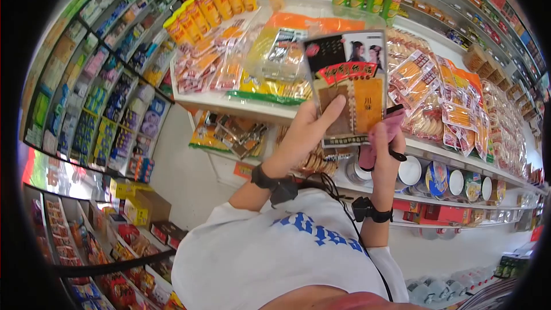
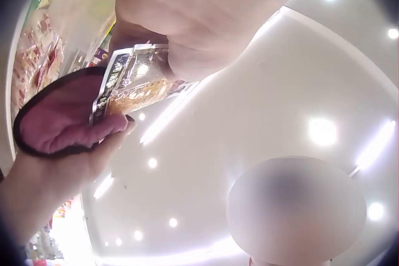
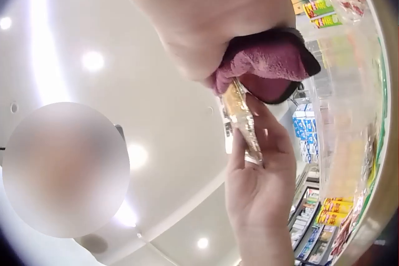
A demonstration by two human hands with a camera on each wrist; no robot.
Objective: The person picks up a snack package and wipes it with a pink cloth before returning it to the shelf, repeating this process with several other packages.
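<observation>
In the head view a flat snack packet (image 1: 345, 89), black, red and orange with a clear window, is held up above the display's front edge. My left hand (image 1: 309, 132) pinches its lower left side, the thumb across the front. At the packet's lower right corner, my right hand (image 1: 385, 152) grips a purple cloth (image 1: 391, 127) with black edging. Seen from the right wrist, the cloth (image 3: 265, 63) bunches under the right hand and meets the packet's edge (image 3: 242, 116). The left wrist view shows the packet (image 2: 140, 79) between both hands, the cloth (image 2: 59, 113) spread beside it.
A white display shelf (image 1: 252, 103) bears bagged snacks (image 1: 209, 60) and yellow-lidded cans (image 1: 224, 0). Packs of sausages (image 1: 419, 80) lie to the right. Bowls (image 1: 410, 171) stand on the shelf below. Stocked racks (image 1: 103, 97) line the left, with a cardboard box (image 1: 152, 206) near them.
</observation>
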